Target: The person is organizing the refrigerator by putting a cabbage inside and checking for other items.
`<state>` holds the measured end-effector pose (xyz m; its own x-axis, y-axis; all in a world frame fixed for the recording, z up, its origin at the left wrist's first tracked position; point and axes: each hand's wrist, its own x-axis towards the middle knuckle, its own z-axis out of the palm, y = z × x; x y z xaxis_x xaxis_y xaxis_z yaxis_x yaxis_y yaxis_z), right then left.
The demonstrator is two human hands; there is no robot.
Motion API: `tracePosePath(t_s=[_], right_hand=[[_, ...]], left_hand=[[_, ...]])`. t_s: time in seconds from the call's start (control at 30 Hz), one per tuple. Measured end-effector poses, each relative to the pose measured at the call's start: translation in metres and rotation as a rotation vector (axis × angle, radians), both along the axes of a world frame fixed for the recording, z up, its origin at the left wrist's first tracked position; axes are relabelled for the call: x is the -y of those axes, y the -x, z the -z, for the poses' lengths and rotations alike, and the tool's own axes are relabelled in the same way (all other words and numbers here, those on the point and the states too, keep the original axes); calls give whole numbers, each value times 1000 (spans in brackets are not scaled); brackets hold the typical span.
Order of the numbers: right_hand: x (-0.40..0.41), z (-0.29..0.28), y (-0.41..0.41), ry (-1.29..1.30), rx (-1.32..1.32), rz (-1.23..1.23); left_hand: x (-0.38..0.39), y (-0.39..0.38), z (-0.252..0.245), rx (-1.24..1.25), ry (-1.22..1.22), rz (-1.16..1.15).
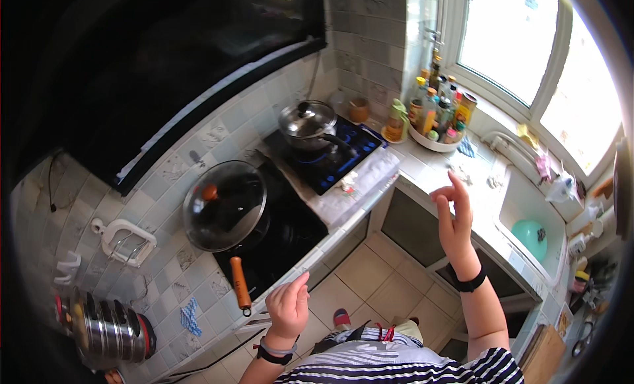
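My left hand (288, 304) hovers near the counter's front edge, its fingers half curled, and nothing shows in it. Just left of it is the wooden handle (240, 283) of a dark pan, apart from the hand. A domed glass lid (228, 210) with a brown knob covers that pan, which sits on a black cooktop (292, 230). My right hand (453, 220) is raised in front of the corner counter, index finger stretched and thumb apart, holding nothing visible. Farther back, a steel saucepan (307, 126) with a glass lid rests on an induction cooktop (327, 168).
Oil and sauce bottles (438, 111) crowd a round white tray (436, 145) by the window. Beside it stands an oil jug (395, 121). A teal bowl (530, 239) lies in the sink (512, 200). At left are a stacked steamer (109, 327) and blue checked cloth (190, 317).
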<state>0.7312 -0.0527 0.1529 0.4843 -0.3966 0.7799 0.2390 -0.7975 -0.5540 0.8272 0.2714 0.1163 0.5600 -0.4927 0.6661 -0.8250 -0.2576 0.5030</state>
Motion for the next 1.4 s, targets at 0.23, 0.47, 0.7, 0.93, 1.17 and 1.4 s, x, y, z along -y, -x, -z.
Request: tracePosePath(t_s=[0.23, 0.47, 0.7, 0.93, 1.17, 1.4], right_hand=[[84, 112, 226, -413, -177, 356], [166, 118, 369, -502, -186, 724], [251, 103, 422, -658, -58, 734], [339, 94, 429, -626, -136, 835], [502, 67, 406, -308, -394, 1048], [594, 89, 388, -160, -439, 1292]], left_hand=[[165, 60, 30, -51, -95, 303], [354, 174, 58, -75, -77, 696], [509, 248, 71, -92, -200, 1035], [647, 278, 97, -387, -399, 1147], [795, 293, 148, -1575, -690, 998], [883, 323, 203, -1954, -677, 883]])
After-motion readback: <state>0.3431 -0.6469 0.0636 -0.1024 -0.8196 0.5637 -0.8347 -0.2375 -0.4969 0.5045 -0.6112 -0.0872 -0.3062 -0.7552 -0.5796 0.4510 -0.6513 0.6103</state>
